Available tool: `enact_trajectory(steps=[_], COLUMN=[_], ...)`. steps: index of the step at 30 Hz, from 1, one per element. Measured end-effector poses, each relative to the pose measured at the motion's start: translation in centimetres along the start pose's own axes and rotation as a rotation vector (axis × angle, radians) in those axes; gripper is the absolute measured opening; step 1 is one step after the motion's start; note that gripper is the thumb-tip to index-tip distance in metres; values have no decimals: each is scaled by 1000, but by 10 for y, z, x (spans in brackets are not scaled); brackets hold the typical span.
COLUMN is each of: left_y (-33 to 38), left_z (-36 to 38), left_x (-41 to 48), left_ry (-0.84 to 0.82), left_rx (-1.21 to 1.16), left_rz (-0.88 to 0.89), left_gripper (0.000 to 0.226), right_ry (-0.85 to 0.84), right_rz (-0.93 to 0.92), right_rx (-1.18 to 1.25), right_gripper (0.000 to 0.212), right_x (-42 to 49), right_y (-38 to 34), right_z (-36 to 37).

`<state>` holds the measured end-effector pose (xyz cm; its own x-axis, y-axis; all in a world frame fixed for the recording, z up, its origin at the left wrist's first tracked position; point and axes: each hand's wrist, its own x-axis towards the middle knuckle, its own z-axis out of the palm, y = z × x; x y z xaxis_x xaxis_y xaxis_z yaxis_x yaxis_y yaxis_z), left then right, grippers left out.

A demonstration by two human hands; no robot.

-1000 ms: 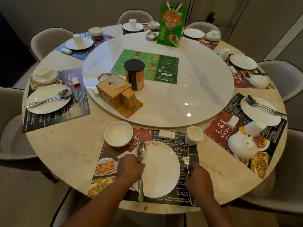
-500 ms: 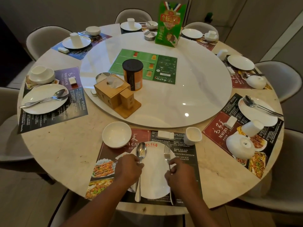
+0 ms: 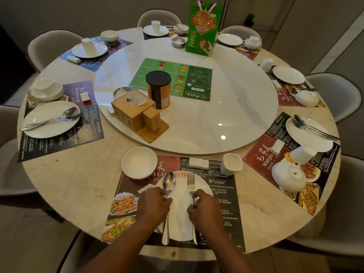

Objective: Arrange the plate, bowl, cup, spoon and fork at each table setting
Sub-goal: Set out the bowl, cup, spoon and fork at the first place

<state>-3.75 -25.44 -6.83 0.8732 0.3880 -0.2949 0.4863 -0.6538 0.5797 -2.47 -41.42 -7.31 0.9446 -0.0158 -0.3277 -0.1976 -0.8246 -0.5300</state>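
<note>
Here, at the near setting:

- Left hand (image 3: 154, 203): fingers curled over the handle of the spoon (image 3: 169, 183), grasping it. The spoon's bowl points away from the person, just ahead of the knuckles.
- Right hand (image 3: 204, 205): fingertips pinching the handle of the fork (image 3: 191, 186), tines pointing away, just ahead of the hand.
- Spoon and fork: both lying on the plate (image 3: 180, 215), side by side and roughly parallel, a strip of bare plate between them. Their handle ends reach past the near rim.
- Plate: white, under and between both hands, resting on a dark printed placemat (image 3: 226, 194).
- Bowl (image 3: 139, 163): white, upright, ahead of the left hand and a little to its outer side, at the placemat's far left corner.
- Cup (image 3: 232, 164): white, upright, ahead of the right hand and to its outer side, apart from the plate.
- White packet (image 3: 199, 163): ahead of the right hand, between bowl and cup, nearer the cup.
- Turntable (image 3: 216, 115): well beyond both hands, carrying a wooden tissue box (image 3: 132, 111), a dark-lidded canister (image 3: 158, 89) and a green card stand (image 3: 204, 26).
</note>
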Motion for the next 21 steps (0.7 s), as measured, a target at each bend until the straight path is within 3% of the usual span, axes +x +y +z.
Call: enact_trajectory(steps=[9,15,21], left_y=[-3,-25,-32], left_z=[-5,-18,-31], left_x=[-5,-12,-20], left_ry=[21,113,-105], left_rx=[14,148,334], left_rz=[80,307,340], left_gripper=[36,40,61], right_ry=[18,144,-79], right_rz=[-123,-251,-257], right_rx=[-55,-398,-488], right_gripper=[37,50,62], right_x=[-1,-5,-7], right_y=[7,29,41], right_z=[-7,-27,-38])
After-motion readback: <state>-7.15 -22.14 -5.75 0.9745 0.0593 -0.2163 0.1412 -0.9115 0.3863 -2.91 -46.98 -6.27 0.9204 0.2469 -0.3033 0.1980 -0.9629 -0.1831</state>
